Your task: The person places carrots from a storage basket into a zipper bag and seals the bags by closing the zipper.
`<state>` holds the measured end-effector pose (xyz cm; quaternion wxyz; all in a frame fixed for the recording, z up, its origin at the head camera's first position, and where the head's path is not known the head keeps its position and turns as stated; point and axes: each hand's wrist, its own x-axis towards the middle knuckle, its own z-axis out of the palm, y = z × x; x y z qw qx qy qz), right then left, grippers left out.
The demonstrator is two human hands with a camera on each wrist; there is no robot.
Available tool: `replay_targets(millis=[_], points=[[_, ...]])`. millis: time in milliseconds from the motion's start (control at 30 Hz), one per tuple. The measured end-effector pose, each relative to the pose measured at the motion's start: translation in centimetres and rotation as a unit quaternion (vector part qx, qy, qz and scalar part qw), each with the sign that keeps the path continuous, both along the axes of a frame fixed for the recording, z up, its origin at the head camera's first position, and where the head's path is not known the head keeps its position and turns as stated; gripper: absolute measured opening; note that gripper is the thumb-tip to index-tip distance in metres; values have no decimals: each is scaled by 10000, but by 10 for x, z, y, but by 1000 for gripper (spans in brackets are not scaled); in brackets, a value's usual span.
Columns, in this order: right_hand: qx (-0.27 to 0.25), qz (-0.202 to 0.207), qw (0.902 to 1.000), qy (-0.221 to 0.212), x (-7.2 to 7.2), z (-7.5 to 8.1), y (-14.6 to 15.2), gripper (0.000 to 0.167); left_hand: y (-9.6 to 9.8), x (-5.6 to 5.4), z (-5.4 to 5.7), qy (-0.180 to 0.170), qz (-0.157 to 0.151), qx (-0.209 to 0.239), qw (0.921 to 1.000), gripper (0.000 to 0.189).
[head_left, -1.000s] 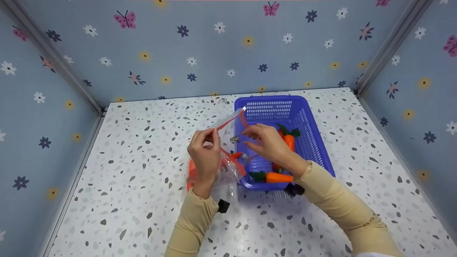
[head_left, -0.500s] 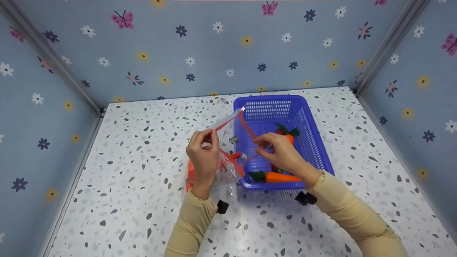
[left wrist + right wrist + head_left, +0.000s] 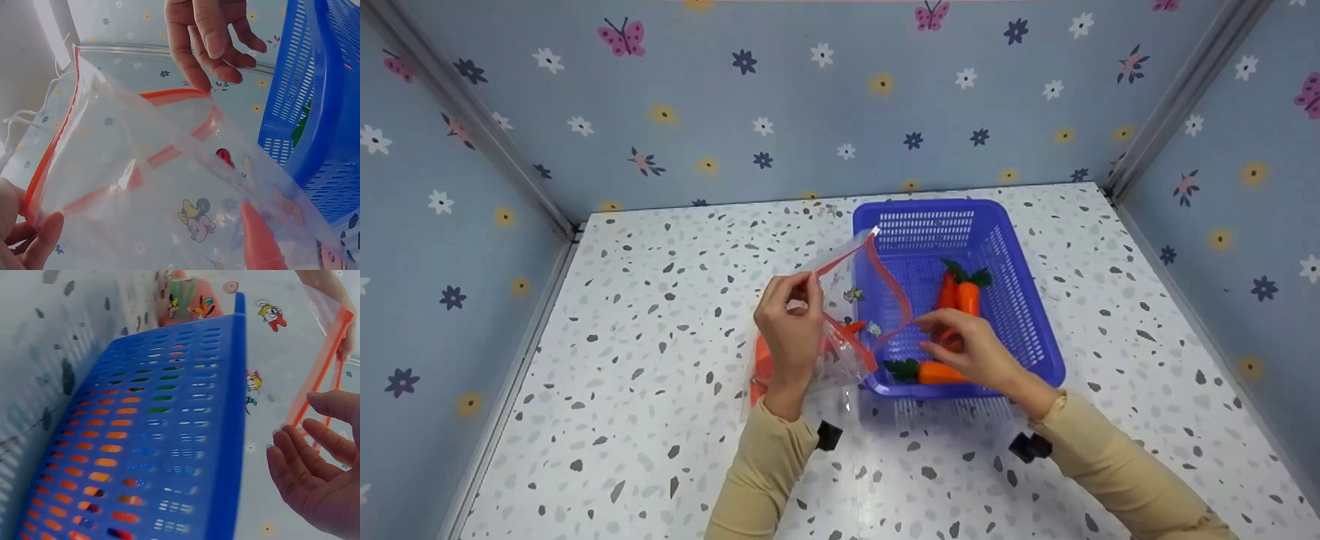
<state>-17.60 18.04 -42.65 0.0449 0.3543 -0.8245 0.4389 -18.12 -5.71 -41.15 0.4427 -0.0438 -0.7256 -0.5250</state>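
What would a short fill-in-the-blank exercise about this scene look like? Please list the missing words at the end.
1. The mouth of the clear bag is not closed but ____.
2. In the head view, most of the bag is on the ____ side of the basket.
3. The leaves of the carrot by the basket's front edge are coloured ____.
4. The left hand pinches the bag's rim, while the right hand has thumb and index fingertip not together but ____.

Missing words: open; left; green; apart.

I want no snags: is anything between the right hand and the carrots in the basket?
Nothing visible is: in the head view, the right hand is above the basket, the carrots lie inside, and the clear bag spreads to the left.
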Motion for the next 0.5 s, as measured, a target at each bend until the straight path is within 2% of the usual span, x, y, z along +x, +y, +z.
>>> replay_targets(millis=[133, 267, 400, 500], points=[[-8, 34, 10000, -82, 9, 9, 3, 25, 0, 1, 0, 0, -38, 58, 10000, 7], [247, -17, 9986, -477, 9, 8, 11, 23, 0, 2, 0, -37, -50, 105, 9999, 7], [427, 51, 9952, -882, 3, -1, 21, 22, 0, 3, 0, -46, -19, 52, 10000, 8], [541, 143, 9924, -1100, -9, -23, 34, 23, -1, 4, 0, -49, 9, -34, 10000, 8]])
